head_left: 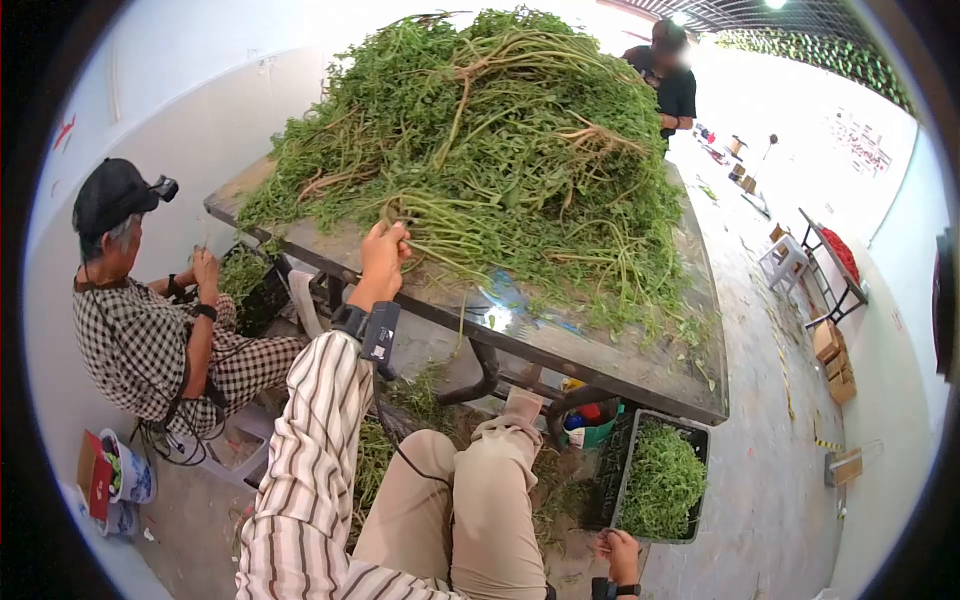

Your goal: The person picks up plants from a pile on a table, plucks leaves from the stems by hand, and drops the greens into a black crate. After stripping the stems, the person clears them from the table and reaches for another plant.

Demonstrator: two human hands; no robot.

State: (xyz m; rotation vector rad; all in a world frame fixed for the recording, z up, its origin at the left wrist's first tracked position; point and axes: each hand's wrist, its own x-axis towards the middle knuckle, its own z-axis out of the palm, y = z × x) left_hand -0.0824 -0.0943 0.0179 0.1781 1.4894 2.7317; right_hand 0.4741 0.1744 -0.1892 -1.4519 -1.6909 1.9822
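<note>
My left hand is up at the near edge of the table, fingers closed around a few green stems at the foot of the big heap of leafy greens. My right hand hangs low beside my knee, close to the black crate of picked greens on the floor — whether its fingers hold anything I cannot tell, as only part of it shows at the bottom of the view.

The risk I see is in the heap itself: the stems are tangled and piled high, and those in my grip run back under the mass. A hard pull could, I judge, drag a whole clump over the edge onto the floor, or snap the stems short. The crate sits off to the right, partly under the table edge, so a loose bunch could miss it.

A seated person in a checked shirt works near on my left — a swinging elbow might catch them. Another person stands at the far end.
</note>
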